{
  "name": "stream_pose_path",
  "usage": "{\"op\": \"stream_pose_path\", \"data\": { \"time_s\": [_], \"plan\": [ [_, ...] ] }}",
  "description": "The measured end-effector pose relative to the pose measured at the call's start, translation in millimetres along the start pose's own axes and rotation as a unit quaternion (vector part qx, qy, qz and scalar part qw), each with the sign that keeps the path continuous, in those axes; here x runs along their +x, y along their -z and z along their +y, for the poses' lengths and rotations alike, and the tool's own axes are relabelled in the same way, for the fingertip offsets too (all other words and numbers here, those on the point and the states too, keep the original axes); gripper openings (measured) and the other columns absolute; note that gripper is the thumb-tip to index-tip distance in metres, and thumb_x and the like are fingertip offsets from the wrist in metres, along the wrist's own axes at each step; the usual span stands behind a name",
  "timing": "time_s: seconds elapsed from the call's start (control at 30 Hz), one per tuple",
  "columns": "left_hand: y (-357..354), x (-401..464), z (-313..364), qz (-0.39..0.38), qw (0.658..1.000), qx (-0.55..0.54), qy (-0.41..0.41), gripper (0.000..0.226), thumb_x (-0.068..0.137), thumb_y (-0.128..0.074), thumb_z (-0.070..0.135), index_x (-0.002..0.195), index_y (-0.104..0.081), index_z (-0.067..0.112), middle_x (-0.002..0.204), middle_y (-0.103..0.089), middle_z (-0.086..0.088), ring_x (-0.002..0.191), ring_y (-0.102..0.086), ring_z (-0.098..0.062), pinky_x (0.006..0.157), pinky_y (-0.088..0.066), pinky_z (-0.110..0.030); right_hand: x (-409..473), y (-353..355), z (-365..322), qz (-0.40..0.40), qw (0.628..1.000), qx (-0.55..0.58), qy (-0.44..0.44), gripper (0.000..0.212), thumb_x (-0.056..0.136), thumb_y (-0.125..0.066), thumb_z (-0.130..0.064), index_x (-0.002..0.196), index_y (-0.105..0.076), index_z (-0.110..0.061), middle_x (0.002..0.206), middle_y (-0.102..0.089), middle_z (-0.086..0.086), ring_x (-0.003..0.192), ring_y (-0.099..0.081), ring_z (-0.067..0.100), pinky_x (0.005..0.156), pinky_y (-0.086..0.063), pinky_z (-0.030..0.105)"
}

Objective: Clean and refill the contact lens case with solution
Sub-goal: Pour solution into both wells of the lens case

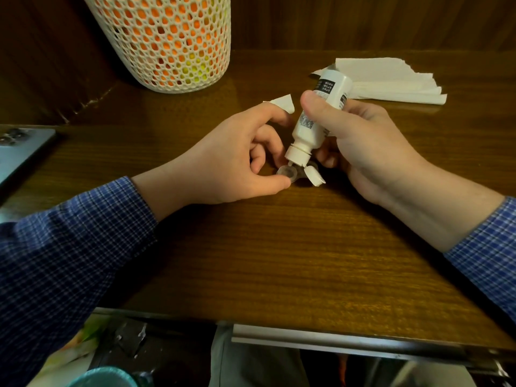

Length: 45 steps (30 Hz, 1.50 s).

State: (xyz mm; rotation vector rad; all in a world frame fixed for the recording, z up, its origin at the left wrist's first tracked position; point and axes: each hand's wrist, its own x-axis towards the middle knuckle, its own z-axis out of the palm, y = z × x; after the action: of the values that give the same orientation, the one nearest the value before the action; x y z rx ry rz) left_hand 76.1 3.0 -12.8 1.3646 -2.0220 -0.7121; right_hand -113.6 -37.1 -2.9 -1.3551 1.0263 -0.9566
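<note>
1. Head view: the lens case (286, 172) sits on the wooden surface (279, 247), well back from the surface's near edge.
2. The left hand (231, 163) pinches the case's left well between thumb and fingers.
3. The right hand (360, 146) grips the solution bottle (315, 118), tilted nozzle-down over the case, with its flip cap hanging open.
4. Behind the case lie folded tissues (391, 82); a mesh basket (167, 43) stands behind and to its left.
5. Bare wood spreads between the case and the near edge.
</note>
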Motion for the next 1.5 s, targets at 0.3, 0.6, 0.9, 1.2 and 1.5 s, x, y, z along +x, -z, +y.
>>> {"op": "stream_pose_path", "data": {
  "time_s": [0.3, 0.6, 0.9, 1.2, 1.5],
  "plan": [
    [0.0, 0.2, -0.4, -0.002, 1.0, 0.0, 0.001, 0.071, 0.077, -0.088, 0.026, 0.137, -0.051, 0.021, 0.093, -0.073, 0.006, 0.06, -0.061, -0.009, 0.054, -0.05, -0.019, 1.4, 0.7, 0.7, 0.003, 1.0, 0.007, -0.002, 0.022, 0.092, -0.072, -0.045, 0.084, -0.072, -0.024, 0.073, -0.072, -0.006, 0.054, -0.056, 0.008, 0.046, -0.043, 0.02],
    [0.0, 0.4, -0.3, -0.001, 1.0, 0.004, 0.005, 0.072, 0.077, -0.089, 0.025, 0.137, -0.051, 0.019, 0.093, -0.073, 0.007, 0.06, -0.061, -0.009, 0.053, -0.049, -0.019, 0.7, -0.3, 0.3, -0.001, 1.0, -0.003, -0.007, 0.021, 0.093, -0.07, -0.046, 0.09, -0.071, -0.026, 0.072, -0.073, -0.009, 0.057, -0.057, 0.007, 0.048, -0.044, 0.021],
    [-0.2, 0.0, 0.8, 0.0, 1.0, 0.003, 0.003, 0.07, 0.077, -0.089, 0.024, 0.136, -0.051, 0.019, 0.091, -0.072, 0.006, 0.06, -0.061, -0.01, 0.054, -0.048, -0.018, 1.6, 1.1, 1.7, -0.009, 1.0, 0.004, -0.003, 0.021, 0.094, -0.07, -0.044, 0.086, -0.072, -0.024, 0.074, -0.072, -0.006, 0.057, -0.056, 0.009, 0.048, -0.043, 0.021],
    [-0.1, 0.0, 0.7, 0.001, 1.0, 0.003, 0.004, 0.071, 0.077, -0.089, 0.024, 0.136, -0.051, 0.019, 0.091, -0.072, 0.006, 0.06, -0.061, -0.009, 0.053, -0.049, -0.016, 2.4, 1.4, 1.9, -0.002, 1.0, -0.002, -0.006, 0.022, 0.093, -0.071, -0.046, 0.09, -0.073, -0.025, 0.079, -0.075, -0.005, 0.058, -0.059, 0.008, 0.048, -0.045, 0.02],
    [0.7, -0.4, 0.6, 0.0, 1.0, 0.004, 0.005, 0.071, 0.077, -0.089, 0.024, 0.137, -0.051, 0.019, 0.091, -0.071, 0.008, 0.06, -0.061, -0.009, 0.054, -0.049, -0.017, 3.0, 1.2, 3.0, 0.009, 1.0, -0.007, -0.004, 0.028, 0.091, -0.071, -0.048, 0.091, -0.071, -0.02, 0.073, -0.073, -0.005, 0.053, -0.057, 0.008, 0.046, -0.043, 0.021]
  ]
}}
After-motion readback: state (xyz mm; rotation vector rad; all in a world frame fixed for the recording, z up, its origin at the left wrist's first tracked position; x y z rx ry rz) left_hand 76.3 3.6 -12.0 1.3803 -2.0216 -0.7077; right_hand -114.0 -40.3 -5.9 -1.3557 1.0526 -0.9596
